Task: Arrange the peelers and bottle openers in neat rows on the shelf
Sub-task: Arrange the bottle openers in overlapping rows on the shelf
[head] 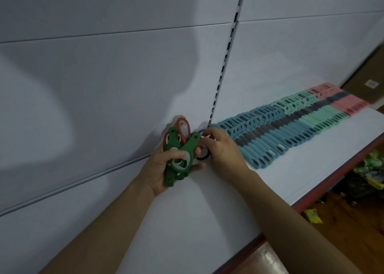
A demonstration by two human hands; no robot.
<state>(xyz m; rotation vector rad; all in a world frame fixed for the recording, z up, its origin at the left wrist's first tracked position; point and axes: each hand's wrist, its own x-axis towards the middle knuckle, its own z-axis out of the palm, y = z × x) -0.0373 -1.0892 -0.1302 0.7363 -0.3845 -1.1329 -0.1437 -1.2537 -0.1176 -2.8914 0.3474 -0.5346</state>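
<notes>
Bottle openers [178, 149], mostly green with a couple of red ones, sit bunched in the left hand [164, 169], whose fingers are clamped around them above the white shelf [207, 211]. Close beside it, the right hand [222, 149] pinches a black-ringed opener [202, 154] between its fingertips, low over the shelf. Peelers [280, 128] lie in overlapping rows to the right along the shelf, blue nearest, then mint green, then pink at the far end.

White panelled wall [104, 76] — wooden floor [342, 221]
</notes>
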